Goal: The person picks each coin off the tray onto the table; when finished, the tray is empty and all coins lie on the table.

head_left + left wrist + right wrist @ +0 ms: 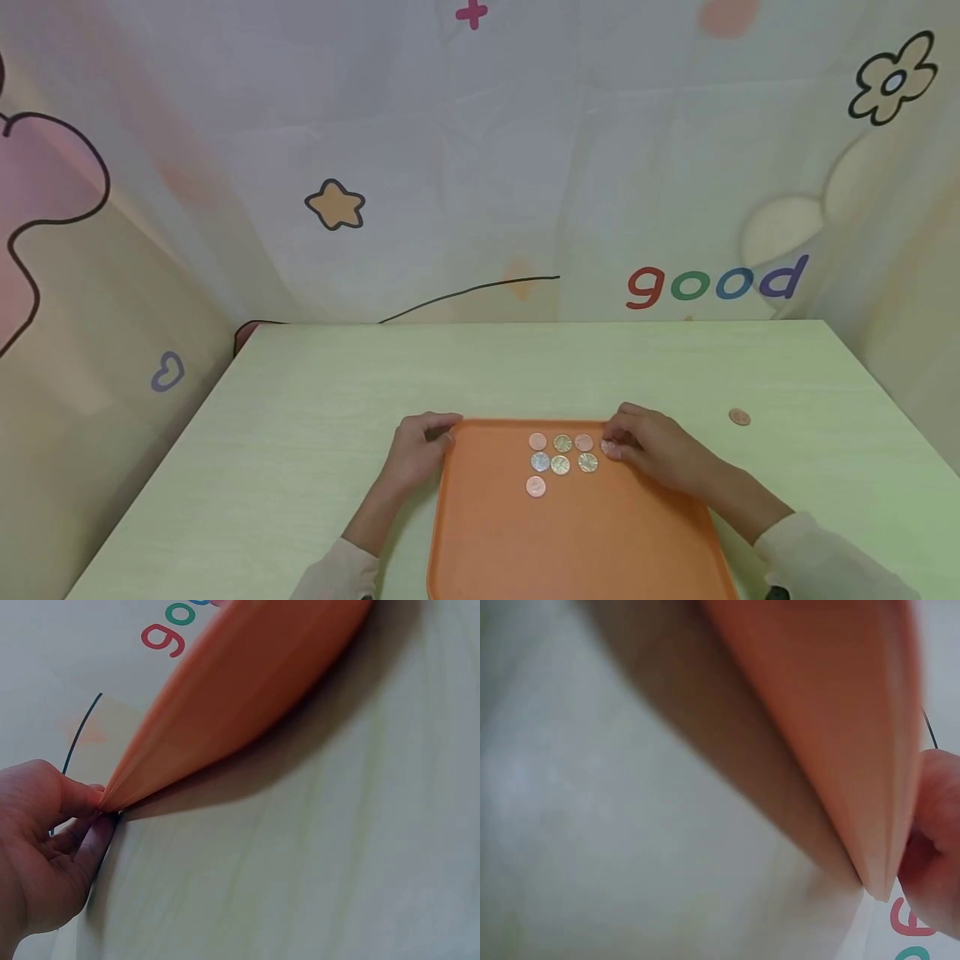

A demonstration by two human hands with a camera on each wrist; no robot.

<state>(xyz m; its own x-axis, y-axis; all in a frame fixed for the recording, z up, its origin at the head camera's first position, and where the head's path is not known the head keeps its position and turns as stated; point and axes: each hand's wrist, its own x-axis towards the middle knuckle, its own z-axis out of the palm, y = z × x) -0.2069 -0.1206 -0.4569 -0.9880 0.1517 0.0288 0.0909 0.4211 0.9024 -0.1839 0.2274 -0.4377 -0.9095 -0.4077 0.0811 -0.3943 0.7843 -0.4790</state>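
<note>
An orange tray (585,542) lies on the table, and several coins are laid in rows near its far edge. My left hand (420,446) pinches the tray's far left corner between thumb and fingers, as the left wrist view also shows at the hand (45,847). At the far right corner, my right hand (660,446) has its fingertips on a pinkish coin (608,449) at the right end of the top row. Beside it lies another pinkish coin (583,442). In the right wrist view the tray wall (840,750) hides the fingertips.
A single brown coin (739,417) lies on the pale green table (300,400), right of the tray. In the second row are a silvery coin (540,462) and two golden ones; a pinkish coin (536,486) sits below. A printed curtain (480,167) hangs behind the table.
</note>
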